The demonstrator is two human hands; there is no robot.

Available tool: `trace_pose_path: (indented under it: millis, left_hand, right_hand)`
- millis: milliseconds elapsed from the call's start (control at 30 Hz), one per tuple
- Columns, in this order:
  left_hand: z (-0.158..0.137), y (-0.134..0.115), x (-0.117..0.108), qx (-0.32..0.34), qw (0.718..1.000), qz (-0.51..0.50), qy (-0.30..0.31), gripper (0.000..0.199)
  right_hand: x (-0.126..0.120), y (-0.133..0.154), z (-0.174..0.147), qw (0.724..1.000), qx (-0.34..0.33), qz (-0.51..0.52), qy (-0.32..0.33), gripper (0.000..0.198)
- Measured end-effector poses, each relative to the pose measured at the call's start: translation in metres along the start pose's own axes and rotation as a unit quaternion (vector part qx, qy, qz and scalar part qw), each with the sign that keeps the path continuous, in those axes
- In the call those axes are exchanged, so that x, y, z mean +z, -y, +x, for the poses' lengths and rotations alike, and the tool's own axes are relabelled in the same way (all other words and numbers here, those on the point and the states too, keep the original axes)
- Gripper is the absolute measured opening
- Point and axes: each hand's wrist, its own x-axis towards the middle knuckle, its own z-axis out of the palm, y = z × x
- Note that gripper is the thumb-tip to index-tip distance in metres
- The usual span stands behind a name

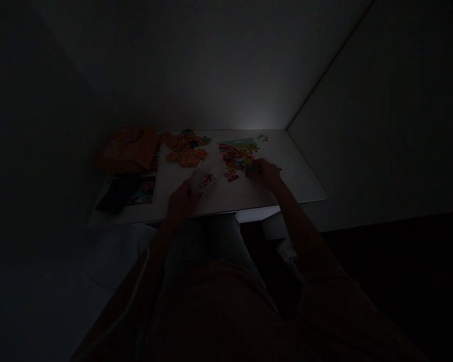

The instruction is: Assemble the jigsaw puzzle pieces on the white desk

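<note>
The scene is very dark. On a white table (pixel 294 181) lies a partly assembled colourful jigsaw (pixel 237 151). My right hand (pixel 265 173) rests at its lower right edge, fingers on a piece there. My left hand (pixel 183 198) is nearer the front edge and holds a clear plastic bag (pixel 207 173) with a red piece showing in it. A loose red piece (pixel 231 176) lies between my hands.
A heap of loose orange pieces (pixel 184 148) lies at the back middle. An orange box (pixel 128 148) stands at the back left, above a printed picture sheet (pixel 143 191) and a dark object (pixel 115 196). Walls close in behind and to the right.
</note>
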Motion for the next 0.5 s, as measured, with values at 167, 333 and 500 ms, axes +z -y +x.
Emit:
trace_pose_path:
  millis: [167,333,500]
  left_hand:
    - [0.002,0.005,0.000,-0.013,1.000,-0.016,0.003,0.060]
    - [0.003,0.011,0.003,0.013,1.000,-0.018,-0.002,0.062]
    - [0.002,0.012,0.003,0.018,1.000,-0.015,-0.001,0.060]
  right_hand:
    - [0.000,0.012,0.028,0.997,0.036,-0.069,0.024,0.057]
    - [-0.004,0.012,0.024,0.997,0.029,-0.059,0.028,0.059]
    - [-0.027,-0.019,0.007,0.996,0.085,-0.037,-0.014,0.051]
